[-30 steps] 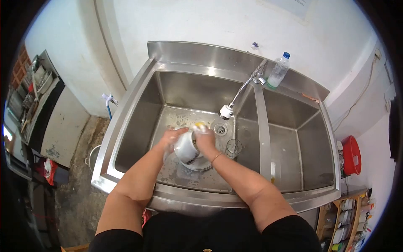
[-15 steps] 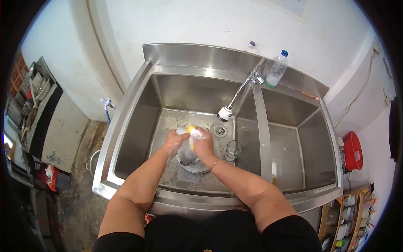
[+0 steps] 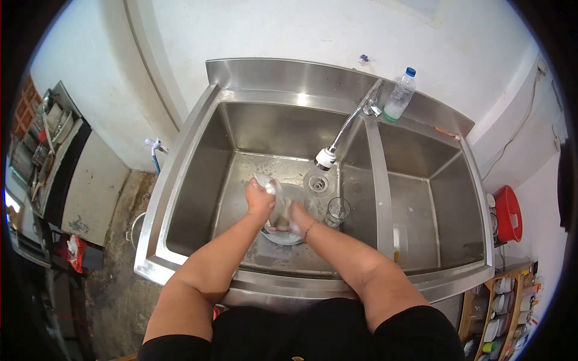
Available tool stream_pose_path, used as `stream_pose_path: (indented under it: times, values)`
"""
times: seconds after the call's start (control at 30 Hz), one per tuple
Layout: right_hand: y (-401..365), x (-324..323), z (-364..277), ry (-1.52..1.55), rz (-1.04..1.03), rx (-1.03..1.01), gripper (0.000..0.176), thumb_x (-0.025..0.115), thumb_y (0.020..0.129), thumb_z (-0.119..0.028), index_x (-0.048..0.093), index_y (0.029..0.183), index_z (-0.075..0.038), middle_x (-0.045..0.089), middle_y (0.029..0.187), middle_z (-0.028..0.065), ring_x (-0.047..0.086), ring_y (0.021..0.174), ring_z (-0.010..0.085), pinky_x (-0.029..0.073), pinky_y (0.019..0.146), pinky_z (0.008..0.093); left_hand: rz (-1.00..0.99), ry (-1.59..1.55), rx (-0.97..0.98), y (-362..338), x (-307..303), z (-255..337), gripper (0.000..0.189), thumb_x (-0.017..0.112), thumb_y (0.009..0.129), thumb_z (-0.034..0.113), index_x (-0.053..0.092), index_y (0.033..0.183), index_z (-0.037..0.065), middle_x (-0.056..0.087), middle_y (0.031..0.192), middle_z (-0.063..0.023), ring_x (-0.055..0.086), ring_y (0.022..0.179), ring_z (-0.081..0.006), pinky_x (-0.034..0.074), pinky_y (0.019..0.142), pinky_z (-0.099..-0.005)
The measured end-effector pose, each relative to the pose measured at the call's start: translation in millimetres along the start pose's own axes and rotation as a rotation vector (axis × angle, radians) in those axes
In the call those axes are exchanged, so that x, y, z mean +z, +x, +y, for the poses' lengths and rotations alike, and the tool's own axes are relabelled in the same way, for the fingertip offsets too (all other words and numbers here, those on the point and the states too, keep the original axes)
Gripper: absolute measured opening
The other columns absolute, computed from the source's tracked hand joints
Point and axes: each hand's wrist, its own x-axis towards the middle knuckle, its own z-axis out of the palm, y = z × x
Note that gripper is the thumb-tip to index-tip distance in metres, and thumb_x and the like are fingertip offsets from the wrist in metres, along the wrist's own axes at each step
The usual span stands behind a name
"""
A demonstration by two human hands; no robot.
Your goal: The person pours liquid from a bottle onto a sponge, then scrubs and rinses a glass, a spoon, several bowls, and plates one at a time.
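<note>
In the large left basin of the steel sink [image 3: 180,198], my left hand [image 3: 259,198] is closed on the upper left part of a pale, soapy item [image 3: 263,179] whose kind I cannot make out. My right hand [image 3: 296,218] is at the lower right of that item, its fingers mostly hidden and smeared by motion. Below both hands a plate [image 3: 283,238] lies on the basin floor. A clear glass [image 3: 338,210] stands right of my right hand. The drain [image 3: 318,183] is just above the glass.
A flexible faucet with a white head [image 3: 325,159] hangs over the left basin. A plastic bottle with a blue cap [image 3: 400,96] stands on the back ledge. The right basin [image 3: 415,210] lies past a divider. A red basin [image 3: 507,213] is at the far right.
My hands have moved apart, my right hand lower and my left hand slightly up. The yellow thing at my right hand no longer shows. The pale item is more tilted.
</note>
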Motion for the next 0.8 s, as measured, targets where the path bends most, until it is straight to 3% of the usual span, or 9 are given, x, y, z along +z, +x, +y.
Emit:
stream_pose_path:
  times: [0.07, 0.13, 0.17, 0.23, 0.33, 0.37, 0.6, 0.73, 0.8]
  values:
    - [-2, 26, 21, 0.174, -0.041, -0.007, 0.028, 0.042, 0.086, -0.016, 0.054, 0.108, -0.003, 0.057, 0.104, 0.0195, 0.057, 0.094, 0.0295, 0.049, 0.069, 0.0388, 0.26, 0.4, 0.104, -1, -3, 10, 0.027, 0.068, 0.071, 0.02, 0.054, 0.079, -0.002, 0.06, 0.068, -0.0162, 0.058, 0.063, -0.0282, 0.046, 0.059, -0.0366]
    - [36, 31, 46, -0.302, 0.188, -0.657, 0.031, 0.046, 0.082, -0.012, 0.051, 0.112, -0.006, 0.052, 0.108, 0.0212, 0.053, 0.101, 0.0319, 0.049, 0.069, 0.0407, 0.281, 0.26, 0.044, 27, -14, -16, 0.026, 0.066, 0.07, 0.018, 0.054, 0.078, -0.004, 0.059, 0.068, -0.0192, 0.058, 0.062, -0.0317, 0.046, 0.059, -0.0378]
    - [21, 38, 43, -0.303, 0.187, -0.655, 0.031, 0.046, 0.082, -0.012, 0.051, 0.112, -0.006, 0.052, 0.108, 0.0212, 0.053, 0.101, 0.0319, 0.049, 0.069, 0.0407, 0.295, 0.115, -0.011, 38, -20, -26, 0.025, 0.065, 0.07, 0.016, 0.054, 0.076, -0.005, 0.059, 0.068, -0.0221, 0.058, 0.062, -0.0352, 0.046, 0.058, -0.039]
    - [-29, 62, 25, -1.082, 0.456, -1.267, 0.034, 0.053, 0.076, -0.01, 0.054, 0.111, -0.009, 0.052, 0.102, 0.0206, 0.053, 0.096, 0.0332, 0.047, 0.074, 0.0397, 0.198, 0.248, 0.007, 37, -31, -22, 0.023, 0.063, 0.067, 0.013, 0.054, 0.076, -0.006, 0.059, 0.068, -0.0215, 0.058, 0.062, -0.0331, 0.046, 0.057, -0.0388]
    - [-6, 52, -11, -1.008, 0.411, -1.059, 0.037, 0.056, 0.073, -0.012, 0.058, 0.109, -0.011, 0.051, 0.097, 0.0186, 0.051, 0.093, 0.036, 0.044, 0.08, 0.0412, -0.016, 0.296, -0.059, 33, -33, -20, 0.02, 0.059, 0.064, 0.006, 0.054, 0.077, -0.007, 0.059, 0.069, -0.0162, 0.057, 0.061, -0.0247, 0.044, 0.053, -0.0365]
    - [24, 40, -25, -0.948, 0.259, -0.742, 0.035, 0.056, 0.072, -0.014, 0.06, 0.108, -0.014, 0.05, 0.1, 0.0175, 0.049, 0.095, 0.0365, 0.041, 0.083, 0.0435, -0.138, 0.207, -0.152, 29, -30, -21, 0.019, 0.057, 0.062, 0.003, 0.055, 0.078, -0.008, 0.058, 0.07, -0.0116, 0.055, 0.062, -0.0183, 0.042, 0.049, -0.0343]
    - [-46, 51, 3, -1.177, 0.37, -1.244, 0.036, 0.056, 0.072, -0.011, 0.06, 0.108, -0.016, 0.049, 0.102, 0.0165, 0.048, 0.094, 0.0369, 0.039, 0.086, 0.0428, -0.066, -0.075, -0.319, 29, -28, -31, 0.026, 0.056, 0.063, -0.001, 0.057, 0.088, -0.008, 0.058, 0.073, -0.014, 0.057, 0.061, -0.0198, 0.044, 0.049, -0.0352]
    - [4, 17, -38, -0.614, 0.126, -0.702, 0.027, 0.057, 0.071, -0.01, 0.064, 0.098, -0.013, 0.054, 0.097, 0.0159, 0.052, 0.092, 0.0342, 0.041, 0.084, 0.0396, -0.211, -0.281, -0.376, 16, -29, 20, 0.025, 0.061, 0.069, 0.005, 0.058, 0.092, -0.004, 0.06, 0.076, -0.0122, 0.057, 0.066, -0.0186, 0.045, 0.052, -0.0342]
    - [15, 21, -41, -0.627, 0.201, -0.777, 0.025, 0.057, 0.072, -0.011, 0.065, 0.095, -0.012, 0.057, 0.095, 0.0148, 0.054, 0.089, 0.0325, 0.043, 0.081, 0.038, -0.244, -0.207, -0.402, 14, -27, 20, 0.025, 0.064, 0.069, 0.007, 0.059, 0.091, -0.002, 0.06, 0.077, -0.0104, 0.058, 0.068, -0.0187, 0.046, 0.055, -0.0335]
